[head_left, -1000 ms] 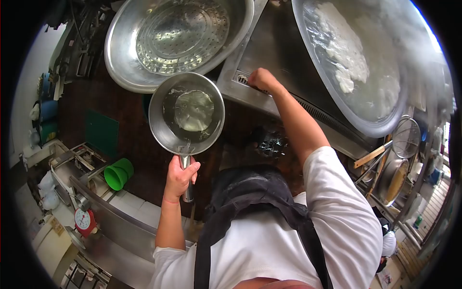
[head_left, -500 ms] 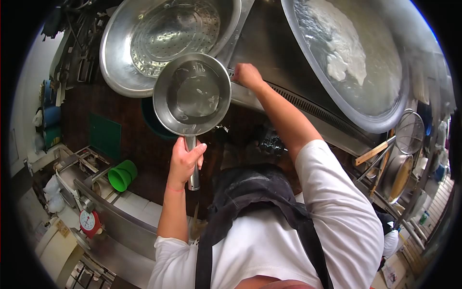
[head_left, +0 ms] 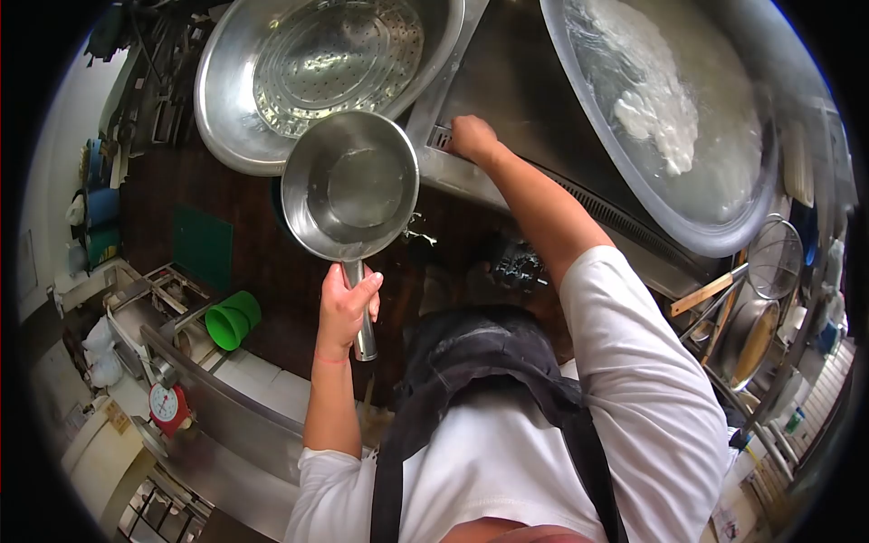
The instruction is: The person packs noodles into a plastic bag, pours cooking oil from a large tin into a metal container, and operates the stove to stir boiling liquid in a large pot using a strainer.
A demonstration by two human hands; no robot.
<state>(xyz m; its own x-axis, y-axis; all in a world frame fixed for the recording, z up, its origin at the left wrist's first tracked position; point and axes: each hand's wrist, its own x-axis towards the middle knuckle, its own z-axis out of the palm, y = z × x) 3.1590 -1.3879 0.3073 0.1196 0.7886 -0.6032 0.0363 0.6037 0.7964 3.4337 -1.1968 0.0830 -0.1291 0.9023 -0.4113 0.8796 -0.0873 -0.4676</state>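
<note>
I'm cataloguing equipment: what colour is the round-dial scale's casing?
The round-dial scale's casing is red, clearest in the head view.

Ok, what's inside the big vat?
The vat holds a white, lumpy mass in cloudy liquid. They hide its bottom; the frame cuts off its far end.

**Edges and Overlaps Are Hiding Parts**

At the upper left, the top edge is cutting off the metal basin (head_left: pixel 222 109), while the pan (head_left: pixel 308 195) is covering part of its rim. At the upper right, the same edge is cropping the vat (head_left: pixel 724 240). The right hand (head_left: pixel 473 138) is hiding its fingertips. Lower left, the scale (head_left: pixel 167 407) is showing markings too small to read.
</note>
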